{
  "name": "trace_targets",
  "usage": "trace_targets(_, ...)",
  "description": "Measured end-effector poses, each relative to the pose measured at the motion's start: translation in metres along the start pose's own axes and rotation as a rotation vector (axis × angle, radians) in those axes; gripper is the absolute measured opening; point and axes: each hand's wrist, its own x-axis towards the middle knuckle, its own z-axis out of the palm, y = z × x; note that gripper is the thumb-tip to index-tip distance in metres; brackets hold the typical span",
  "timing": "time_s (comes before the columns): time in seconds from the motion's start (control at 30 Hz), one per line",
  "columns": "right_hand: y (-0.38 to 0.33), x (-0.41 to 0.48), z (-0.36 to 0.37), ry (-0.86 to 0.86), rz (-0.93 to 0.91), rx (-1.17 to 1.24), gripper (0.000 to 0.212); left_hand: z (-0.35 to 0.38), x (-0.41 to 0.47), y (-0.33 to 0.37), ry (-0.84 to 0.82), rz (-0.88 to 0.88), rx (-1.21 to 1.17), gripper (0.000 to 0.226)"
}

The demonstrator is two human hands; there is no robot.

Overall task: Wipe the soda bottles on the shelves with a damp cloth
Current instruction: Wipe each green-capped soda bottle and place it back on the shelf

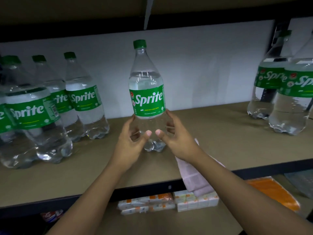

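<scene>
Clear plastic with a green cap (139, 44) and a green "Sprite" label (147, 100): the soda bottle (145, 77) stands upright on the shelf (228, 136), between the two grips.

1. Left grip (133, 141): a bare hand curled round the left side of the clear lower body, below the label. The thumb (147, 133) lies across the front of the bottle.
2. Right grip (177, 139): a bare hand curled round the right side at the same height. Its thumb (159, 132) lies on the front, just beside the left thumb, and the two tips do not touch.
3. Both grips are clamped on the bottle. Its base shows below the thumbs, and it cannot be told whether the base bears on the shelf board.
4. Cloth (194, 181): pale pink and folded. It lies on the shelf under the right forearm, behind the right grip, and hangs over the dark front edge.
5. Bottle group (84, 99): several more Sprite bottles stand close together, well to the left of the left grip.
6. Bottle pair (294, 92): two more stand touching, well to the right of the right grip.
7. Lower level, below both grips: white-and-orange cartons (194, 200) in a row. To their right, under the right forearm, is an orange packet (274, 190).
8. A white back panel (203, 65) closes the shelf beyond the grips.
</scene>
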Motion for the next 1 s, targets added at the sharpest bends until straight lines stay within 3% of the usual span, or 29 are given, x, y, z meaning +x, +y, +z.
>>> trace_targets(0.17,0.020,0.024,-0.034,0.016,0.026,0.042,0.076,0.042,0.034,0.004,-0.032,0.019,-0.010,0.073)
trace_targets(0.47,0.065,0.029,-0.122,0.166,0.040,-0.002,0.068,0.151,0.076,0.015,-0.161,0.078,0.007,0.070)
trace_targets(0.73,0.116,0.023,-0.196,0.423,0.138,-0.113,0.057,0.263,0.101,0.032,-0.245,0.109,-0.036,0.074)
trace_targets(1.0,0.136,0.031,-0.224,0.609,0.188,-0.119,0.050,0.325,0.119,0.039,-0.279,0.116,-0.084,0.074)
